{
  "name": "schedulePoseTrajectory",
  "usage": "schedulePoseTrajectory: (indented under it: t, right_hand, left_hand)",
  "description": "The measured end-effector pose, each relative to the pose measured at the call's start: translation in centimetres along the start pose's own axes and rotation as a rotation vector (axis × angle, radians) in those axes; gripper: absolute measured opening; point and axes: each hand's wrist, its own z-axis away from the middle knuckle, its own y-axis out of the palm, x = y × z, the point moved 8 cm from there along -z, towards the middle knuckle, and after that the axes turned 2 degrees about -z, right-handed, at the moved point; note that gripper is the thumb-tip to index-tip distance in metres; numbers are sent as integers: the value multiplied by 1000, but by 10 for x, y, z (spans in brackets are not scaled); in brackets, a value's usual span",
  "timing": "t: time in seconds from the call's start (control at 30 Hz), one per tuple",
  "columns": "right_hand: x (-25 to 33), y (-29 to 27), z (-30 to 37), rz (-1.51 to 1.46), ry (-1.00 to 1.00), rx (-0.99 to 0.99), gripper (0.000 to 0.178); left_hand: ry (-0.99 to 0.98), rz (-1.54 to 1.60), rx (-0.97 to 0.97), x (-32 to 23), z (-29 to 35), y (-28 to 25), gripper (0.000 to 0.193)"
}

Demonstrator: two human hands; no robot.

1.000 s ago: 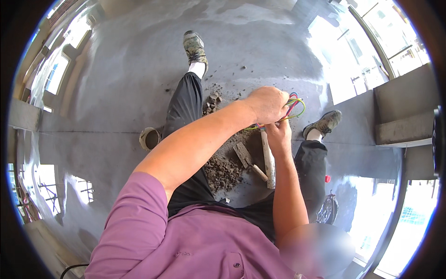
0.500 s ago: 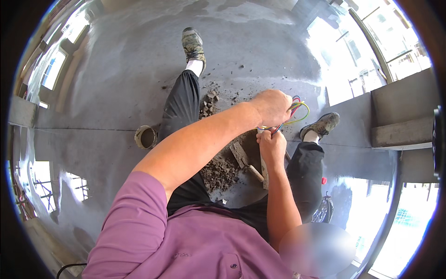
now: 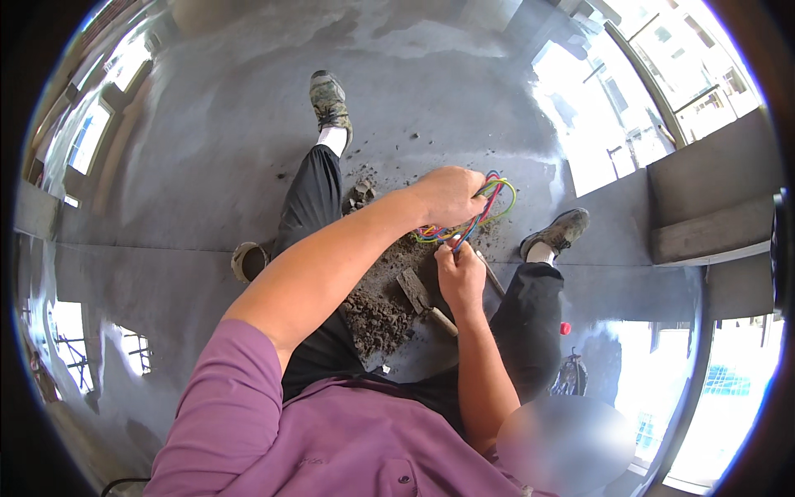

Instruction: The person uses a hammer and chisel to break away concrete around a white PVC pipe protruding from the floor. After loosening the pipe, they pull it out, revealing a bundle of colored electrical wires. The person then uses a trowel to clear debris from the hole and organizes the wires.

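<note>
A bundle of thin coloured electrical wires [image 3: 479, 220], red, blue and yellow-green, runs between my two hands in looped strands. My left hand [image 3: 450, 195] is closed around the upper part, with loops sticking out past its fingers and more strands hanging under it. Just below and nearer to me, my right hand [image 3: 462, 280] pinches the lower end of the bundle between thumb and fingers. Beneath the hands, a dirt-coated trowel-like tool [image 3: 413, 290] with a pale handle [image 3: 443, 321] lies on the floor. A thin rod [image 3: 490, 273] lies beside my right hand.
Broken rubble and dirt [image 3: 377, 321] are heaped between my legs. A round bucket [image 3: 249, 262] stands beyond my left leg. At the right are a red cap-like object [image 3: 565, 328], a dark bag-like item [image 3: 570, 375] and a concrete ledge [image 3: 704, 240].
Both hands have shifted left in the picture, and more of the wire bundle shows between them. The white tube seen under my right hand no longer shows.
</note>
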Motion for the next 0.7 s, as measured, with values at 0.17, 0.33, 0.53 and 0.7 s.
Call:
schedulePoseTrajectory:
  t: [0.17, 0.33, 0.53, 0.7]
  right_hand:
    - [16, -2, 11, 24, -2, 90, 25]
    - [37, -8, 33, -418, 130, 340, 39]
    - [5, -17, 10, -225, 127, 153, 40]
    - [59, -61, -10, -386, -179, -165, 21]
  left_hand:
    - [-41, 24, 40, 7, 4, -4, 29]
    - [-39, 133, 96, 8, 6, 0, 27]
    - [-13, 241, 125, 16, 9, -2, 24]
    - [-87, 391, 162, 32, 11, -1, 22]
